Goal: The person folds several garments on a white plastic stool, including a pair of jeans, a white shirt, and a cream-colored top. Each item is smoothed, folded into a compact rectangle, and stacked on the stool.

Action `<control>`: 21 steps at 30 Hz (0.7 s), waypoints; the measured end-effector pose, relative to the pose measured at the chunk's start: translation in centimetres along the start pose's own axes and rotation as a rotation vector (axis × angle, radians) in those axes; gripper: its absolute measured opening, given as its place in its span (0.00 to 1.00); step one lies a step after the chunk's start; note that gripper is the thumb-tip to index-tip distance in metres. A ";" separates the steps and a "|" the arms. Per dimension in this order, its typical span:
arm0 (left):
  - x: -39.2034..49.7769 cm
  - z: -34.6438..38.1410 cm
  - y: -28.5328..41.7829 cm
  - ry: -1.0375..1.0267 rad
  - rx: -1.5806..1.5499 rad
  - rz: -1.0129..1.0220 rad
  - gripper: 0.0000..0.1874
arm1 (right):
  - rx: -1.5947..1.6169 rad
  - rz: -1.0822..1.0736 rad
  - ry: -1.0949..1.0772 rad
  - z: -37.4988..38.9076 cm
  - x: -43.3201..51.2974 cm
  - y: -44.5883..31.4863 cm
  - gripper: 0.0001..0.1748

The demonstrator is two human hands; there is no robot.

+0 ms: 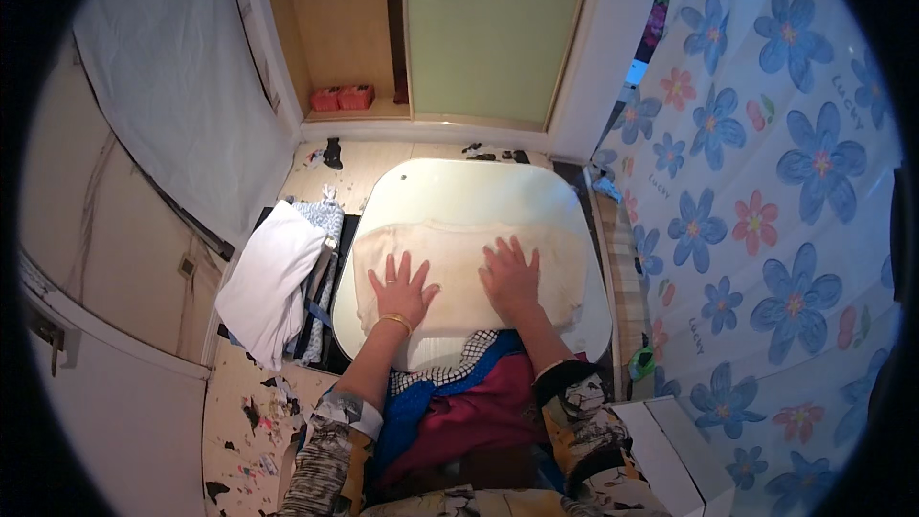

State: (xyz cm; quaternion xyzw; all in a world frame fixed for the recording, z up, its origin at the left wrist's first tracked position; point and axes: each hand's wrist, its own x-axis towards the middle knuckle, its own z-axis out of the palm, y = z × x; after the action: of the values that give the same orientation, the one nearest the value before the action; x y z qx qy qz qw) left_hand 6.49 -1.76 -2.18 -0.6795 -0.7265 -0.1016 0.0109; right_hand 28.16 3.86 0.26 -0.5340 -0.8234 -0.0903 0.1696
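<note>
A cream-coloured cloth garment lies spread out on a pale table with rounded corners. My left hand rests flat on its left part, fingers spread, with a ring on one finger and a gold-coloured bangle at the wrist. Flat on the right part lies my right hand, its fingers slightly apart. Neither hand grips the cloth. Red, blue and black-and-white checked fabric lies over my lap, against the near edge of the table.
Folded clothes, a white one on top, are stacked left of the table. Fabric scraps litter the floor. A white box stands at the lower right, by a flowered curtain. Red packages sit in the cabinet beyond.
</note>
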 end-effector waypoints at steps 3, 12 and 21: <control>0.1 -1.0 -0.9 -0.032 -0.048 -0.015 0.30 | 0.055 0.158 -0.108 3.3 -1.9 3.6 0.30; 0.3 0.1 -3.7 0.031 -0.042 -0.111 0.33 | 0.111 0.286 -0.162 2.2 -2.2 8.7 0.31; -5.2 -1.5 -1.9 -0.043 0.010 0.304 0.51 | 0.203 0.060 -0.388 -1.8 -7.8 7.3 0.48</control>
State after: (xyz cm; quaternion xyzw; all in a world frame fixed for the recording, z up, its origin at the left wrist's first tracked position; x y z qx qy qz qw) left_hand 4.80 -7.20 -1.73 -0.7836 -0.6158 -0.0805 0.0140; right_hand 38.08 -0.31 -1.23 -0.5456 -0.8293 0.1026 0.0632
